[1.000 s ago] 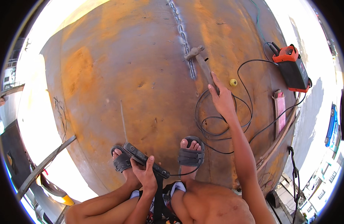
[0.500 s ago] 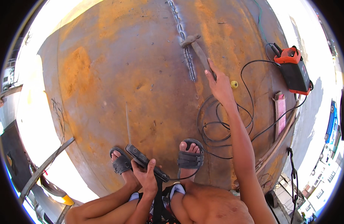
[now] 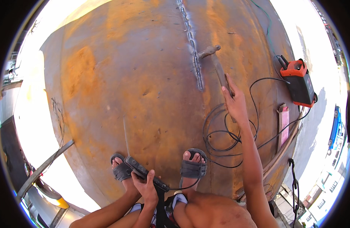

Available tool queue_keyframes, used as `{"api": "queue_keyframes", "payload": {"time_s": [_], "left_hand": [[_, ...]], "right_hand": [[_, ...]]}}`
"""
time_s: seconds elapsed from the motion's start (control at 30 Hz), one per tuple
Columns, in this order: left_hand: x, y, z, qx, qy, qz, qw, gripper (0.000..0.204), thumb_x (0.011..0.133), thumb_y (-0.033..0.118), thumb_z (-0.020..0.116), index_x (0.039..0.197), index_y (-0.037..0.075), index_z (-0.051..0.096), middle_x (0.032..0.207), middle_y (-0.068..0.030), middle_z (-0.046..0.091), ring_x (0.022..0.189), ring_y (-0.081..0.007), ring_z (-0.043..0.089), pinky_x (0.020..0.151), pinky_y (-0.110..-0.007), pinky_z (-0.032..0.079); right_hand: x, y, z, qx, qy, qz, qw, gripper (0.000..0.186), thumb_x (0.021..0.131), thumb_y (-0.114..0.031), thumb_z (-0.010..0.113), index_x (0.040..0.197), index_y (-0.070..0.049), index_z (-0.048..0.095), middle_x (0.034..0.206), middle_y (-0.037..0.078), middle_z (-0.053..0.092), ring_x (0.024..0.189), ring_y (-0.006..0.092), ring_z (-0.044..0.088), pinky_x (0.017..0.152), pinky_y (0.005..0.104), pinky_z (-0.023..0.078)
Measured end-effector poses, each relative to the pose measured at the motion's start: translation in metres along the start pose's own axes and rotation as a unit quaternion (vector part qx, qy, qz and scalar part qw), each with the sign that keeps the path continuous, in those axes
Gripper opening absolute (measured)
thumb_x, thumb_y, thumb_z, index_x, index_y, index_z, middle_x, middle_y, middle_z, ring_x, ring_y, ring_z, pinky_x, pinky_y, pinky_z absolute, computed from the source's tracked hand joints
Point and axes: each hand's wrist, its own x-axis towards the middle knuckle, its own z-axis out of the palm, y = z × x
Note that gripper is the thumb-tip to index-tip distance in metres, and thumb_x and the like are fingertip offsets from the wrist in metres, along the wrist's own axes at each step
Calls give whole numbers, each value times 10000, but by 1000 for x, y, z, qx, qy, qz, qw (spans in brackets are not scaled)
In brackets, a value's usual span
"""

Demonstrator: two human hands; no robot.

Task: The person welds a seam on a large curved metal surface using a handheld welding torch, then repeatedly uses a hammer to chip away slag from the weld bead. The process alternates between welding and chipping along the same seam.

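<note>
I have the right hand [image 3: 237, 103] clamped on the hammer [image 3: 219, 68] by the weld [image 3: 191, 39], left hand [image 3: 146, 187] around the rod holder [image 3: 136, 165]; likely chipping, next needing aimed taps.

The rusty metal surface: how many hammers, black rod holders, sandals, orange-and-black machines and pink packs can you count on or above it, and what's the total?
Hammer: 1
Black rod holder: 1
Sandals: 2
Orange-and-black machine: 1
Pink pack: 1
Total: 6
</note>
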Motion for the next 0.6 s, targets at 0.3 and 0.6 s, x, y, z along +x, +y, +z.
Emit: {"api": "queue_keyframes", "payload": {"time_s": [0.3, 0.6], "left_hand": [[-1, 4, 3, -12, -29, 7, 999, 448, 1004, 40, 788, 1307, 34, 457, 1025, -57, 572, 809, -146, 637, 698, -341, 659], [-3, -3, 2, -22, -19, 6, 1000, 433, 991, 54, 813, 1241, 39, 460, 1003, -57, 590, 808, -142, 665, 688, -338, 660]], "right_hand": [[37, -8, 26, -77, 88, -167, 979, 577, 1128, -297, 634, 1672, -176, 486, 693, 205, 476, 617, 260, 418, 669, 408, 474], [42, -7, 46, -83, 125, -174, 973, 569, 1129, -285, 627, 1672, -190, 486, 703, 224, 478, 630, 248, 406, 652, 405, 446]]}}
